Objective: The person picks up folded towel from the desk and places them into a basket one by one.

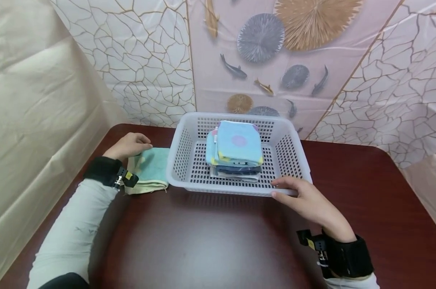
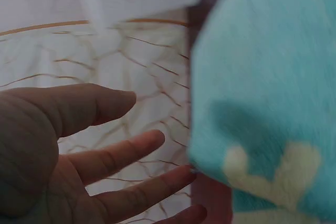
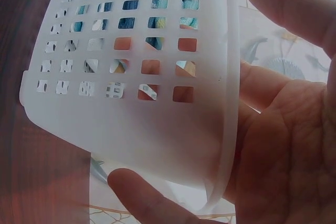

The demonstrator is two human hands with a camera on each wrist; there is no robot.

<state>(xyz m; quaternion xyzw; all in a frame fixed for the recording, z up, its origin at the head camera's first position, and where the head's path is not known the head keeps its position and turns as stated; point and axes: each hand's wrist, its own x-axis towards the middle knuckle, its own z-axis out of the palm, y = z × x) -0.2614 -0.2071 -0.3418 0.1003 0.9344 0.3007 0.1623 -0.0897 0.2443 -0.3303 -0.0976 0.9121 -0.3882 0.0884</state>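
Observation:
A folded green towel (image 1: pixel 153 162) with a pale edge lies on the table at the left, against the basket's left side. My left hand (image 1: pixel 128 145) is at its far left corner, and in the left wrist view that hand's fingers (image 2: pixel 118 156) are spread beside the towel, pinching nothing. My right hand (image 1: pixel 308 200) holds the front right corner of a white perforated plastic basket (image 1: pixel 291 158), with fingers on both sides of the rim. Inside the basket sits a stack of folded towels: light blue ones (image 1: pixel 239 140) on top, dark blue cloth (image 1: pixel 236 170) and whitish cloth below.
The dark red-brown table (image 1: pixel 203 241) spreads in front of and to the right of the basket. Behind it hangs a patterned backdrop (image 1: pixel 153 60), with a beige cloth (image 1: pixel 33 120) along the left. Each wrist wears a black band with a small camera.

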